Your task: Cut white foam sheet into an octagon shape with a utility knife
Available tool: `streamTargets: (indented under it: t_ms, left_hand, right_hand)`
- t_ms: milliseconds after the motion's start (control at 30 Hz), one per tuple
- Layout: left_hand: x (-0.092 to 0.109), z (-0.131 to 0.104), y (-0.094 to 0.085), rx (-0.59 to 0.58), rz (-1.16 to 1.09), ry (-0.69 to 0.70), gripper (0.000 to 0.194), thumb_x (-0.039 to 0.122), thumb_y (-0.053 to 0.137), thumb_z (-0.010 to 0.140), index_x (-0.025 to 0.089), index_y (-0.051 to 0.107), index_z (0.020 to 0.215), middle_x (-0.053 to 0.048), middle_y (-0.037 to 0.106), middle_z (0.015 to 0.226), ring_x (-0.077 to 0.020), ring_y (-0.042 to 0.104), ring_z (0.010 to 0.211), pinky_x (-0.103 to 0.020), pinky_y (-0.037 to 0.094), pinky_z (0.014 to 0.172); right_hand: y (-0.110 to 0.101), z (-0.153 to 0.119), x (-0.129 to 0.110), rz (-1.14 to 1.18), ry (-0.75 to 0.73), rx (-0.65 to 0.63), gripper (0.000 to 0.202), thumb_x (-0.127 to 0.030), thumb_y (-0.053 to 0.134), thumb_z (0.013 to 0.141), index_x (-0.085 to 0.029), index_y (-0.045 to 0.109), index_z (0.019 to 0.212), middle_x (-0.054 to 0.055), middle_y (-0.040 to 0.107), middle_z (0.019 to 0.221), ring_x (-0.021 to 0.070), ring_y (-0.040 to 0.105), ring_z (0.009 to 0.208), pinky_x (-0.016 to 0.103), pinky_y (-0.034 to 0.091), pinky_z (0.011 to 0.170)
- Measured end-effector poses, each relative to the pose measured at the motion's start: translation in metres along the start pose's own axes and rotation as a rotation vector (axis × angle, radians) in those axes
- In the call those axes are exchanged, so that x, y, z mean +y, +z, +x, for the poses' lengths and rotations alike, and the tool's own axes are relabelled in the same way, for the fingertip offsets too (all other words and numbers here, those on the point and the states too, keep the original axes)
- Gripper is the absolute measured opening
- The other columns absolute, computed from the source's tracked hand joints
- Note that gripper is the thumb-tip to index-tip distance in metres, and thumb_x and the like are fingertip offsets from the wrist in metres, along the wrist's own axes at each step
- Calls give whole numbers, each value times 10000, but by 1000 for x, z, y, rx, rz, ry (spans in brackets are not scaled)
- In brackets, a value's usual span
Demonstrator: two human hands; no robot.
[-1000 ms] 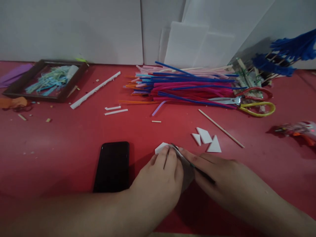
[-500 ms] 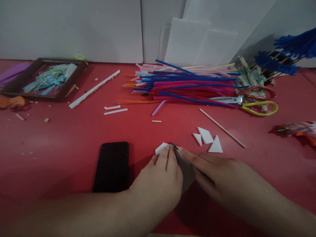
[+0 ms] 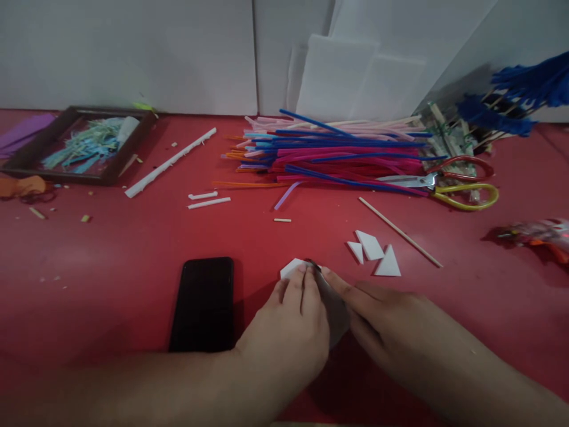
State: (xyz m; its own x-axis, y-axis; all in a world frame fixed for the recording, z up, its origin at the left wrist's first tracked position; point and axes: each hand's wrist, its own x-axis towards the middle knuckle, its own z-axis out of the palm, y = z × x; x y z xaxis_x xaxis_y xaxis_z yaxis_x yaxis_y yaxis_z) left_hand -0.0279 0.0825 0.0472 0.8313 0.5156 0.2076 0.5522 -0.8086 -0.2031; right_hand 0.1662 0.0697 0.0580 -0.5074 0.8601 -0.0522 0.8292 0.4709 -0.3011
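1. Far left and beyond the phone sat a brown frame (image 3: 128,148), strands of paper heaped inside it.
2. The phone (image 3: 203,303) lay flat and dark on the red table (image 3: 146,261), its near end hidden by the left forearm.
3. Just right of the phone, the left hand (image 3: 288,326) was unclenched, palm down, its fingers close together and slightly bent, their tips pressing on a white sheet; its thumb could not be made out.
4. That white sheet (image 3: 290,268) lay right of the phone, mostly under the left hand, one pale corner poking out past the fingertips.
5. A dark blade (image 3: 313,264) met the sheet's far edge, only its tip clearly showing.
6. The right hand (image 3: 377,314), farther right of the phone, was curled around the blade, forefinger stretched along it.
7. Farther right and slightly beyond the phone lay three white pieces (image 3: 370,245), then a thin stick (image 3: 400,232).
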Motion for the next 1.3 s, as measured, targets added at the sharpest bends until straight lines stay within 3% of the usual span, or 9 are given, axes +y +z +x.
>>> streamTargets:
  t_ms: [200,500,567,667,767,933,1033,1100,1300]
  left_hand:
    - [4,-2,2,-17,8,-31,419,69,410,827,24,703,1123,-206,667,1224,-310,666,1104,-357,601,853]
    - [5,0,1,30,14,-39,409,70,480,755,21,710,1089,-216,694,1167,-337,697,1025,-359,625,770]
    - [5,0,2,31,9,-37,390,91,520,759,11,704,1094,-225,695,1159,-347,694,1029,-365,625,777]
    - [4,-1,2,12,-4,-27,365,156,601,781,8,699,1100,-243,686,1167,-364,687,1038,-384,623,795]
    - [4,-1,1,-20,-12,-20,380,251,690,799,29,701,1108,-247,671,1195,-361,682,1052,-378,617,820]
    - [2,0,0,-56,-32,-17,723,602,771,705,34,687,1145,-269,642,1235,-377,657,1097,-381,611,847]
    - [3,0,1,-50,-16,-20,612,501,783,745,38,693,1133,-256,659,1213,-362,672,1076,-368,613,836]
    - [3,0,2,-42,-5,-27,551,429,783,762,30,691,1131,-253,664,1205,-359,674,1072,-366,612,836]
    - [4,-3,2,-65,-31,-14,770,588,777,709,-6,653,1184,-285,630,1248,-379,649,1115,-386,600,871]
  right_hand:
    - [-2,-5,0,-18,-21,0,651,-71,403,831,-191,454,1469,69,761,867,134,635,505,238,545,521]
    - [0,-28,0,-61,12,23,730,-58,432,780,-239,438,1487,34,742,771,133,588,424,242,544,458]
    - [-1,-32,-1,-69,17,26,759,-57,447,769,-247,410,1503,48,757,835,143,615,450,246,545,450]
    - [-2,-37,-3,-84,21,20,827,-45,448,740,-265,349,1531,72,767,981,166,663,504,255,547,427]
    - [0,-43,-4,-90,16,34,857,-19,419,719,-265,333,1536,63,772,978,172,680,518,248,548,405]
    - [7,-58,-3,-154,14,100,716,-16,381,772,-220,474,1452,81,764,1041,172,718,589,242,573,438]
    - [12,-68,-1,-159,8,133,633,-37,361,825,-205,516,1416,81,770,999,181,739,668,239,585,478]
    - [16,-75,0,-135,7,135,629,-52,352,863,-204,450,1466,70,773,952,170,731,639,228,576,470]
    - [26,-95,9,-31,4,147,747,-56,338,884,-250,158,1583,47,763,881,176,714,595,241,573,468]
